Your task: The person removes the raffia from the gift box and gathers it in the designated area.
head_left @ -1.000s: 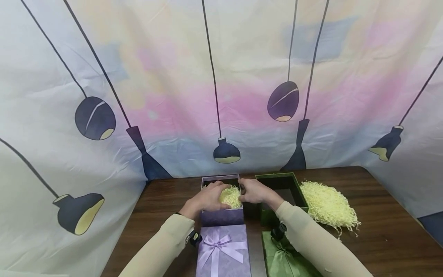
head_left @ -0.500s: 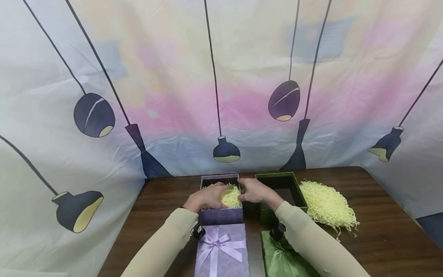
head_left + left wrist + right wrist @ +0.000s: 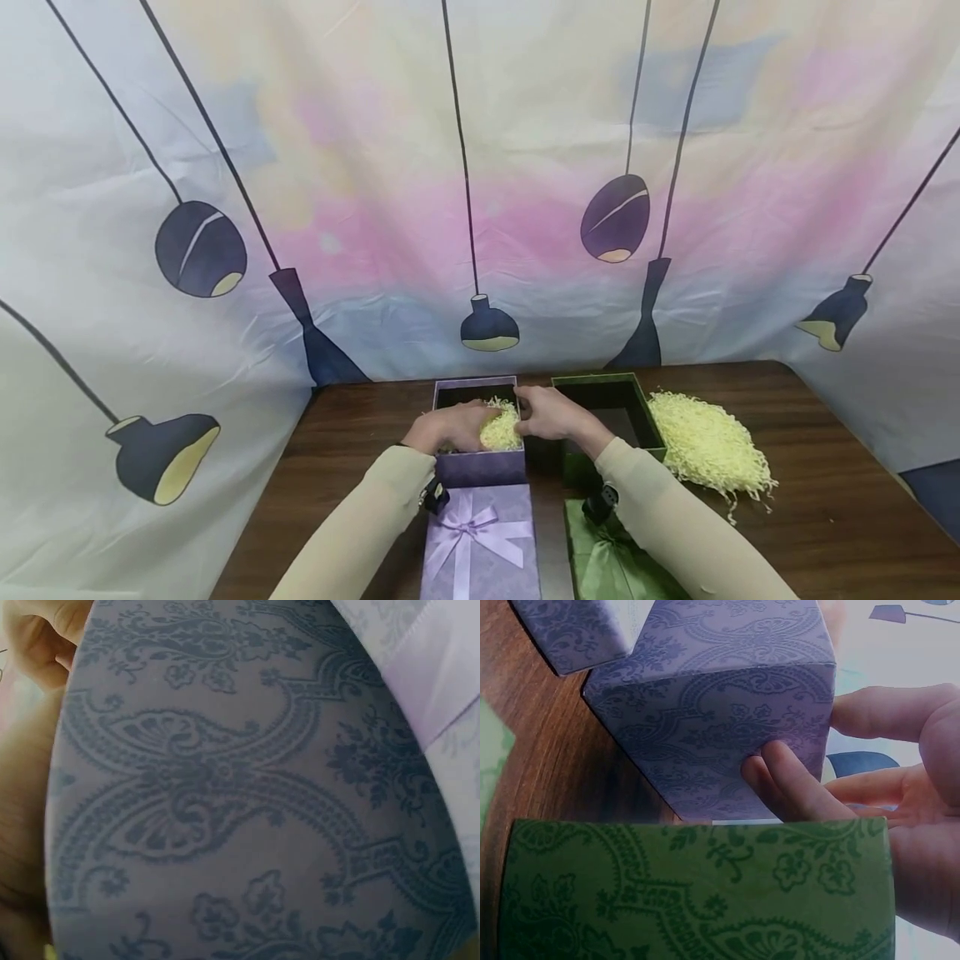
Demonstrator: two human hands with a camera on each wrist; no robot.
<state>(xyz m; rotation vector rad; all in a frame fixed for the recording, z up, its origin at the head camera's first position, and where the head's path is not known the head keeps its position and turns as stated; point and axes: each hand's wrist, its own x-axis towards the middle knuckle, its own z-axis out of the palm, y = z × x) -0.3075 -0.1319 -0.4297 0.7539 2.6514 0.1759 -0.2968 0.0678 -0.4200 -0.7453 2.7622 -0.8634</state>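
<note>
An open purple gift box with a dark inside holds pale yellow shredded paper toward its right side. My left hand reaches over the front left of this box, its fingers down at the shredded paper and their tips hidden. In the left wrist view the box's patterned front wall covers most of that hand. My right hand grips the box's right wall. In the right wrist view the thumb is at the rim and fingertips lie against the outer side.
A green box, uncovered, stands right of the purple one, under my right forearm. Beyond it lies a heap of shredded paper. In front are a purple lid with a ribbon bow and a green lid. A printed curtain hangs behind the table.
My left hand has moved slightly right and lower into the purple box, with its thumb now out of sight. My right hand has stayed on the box wall.
</note>
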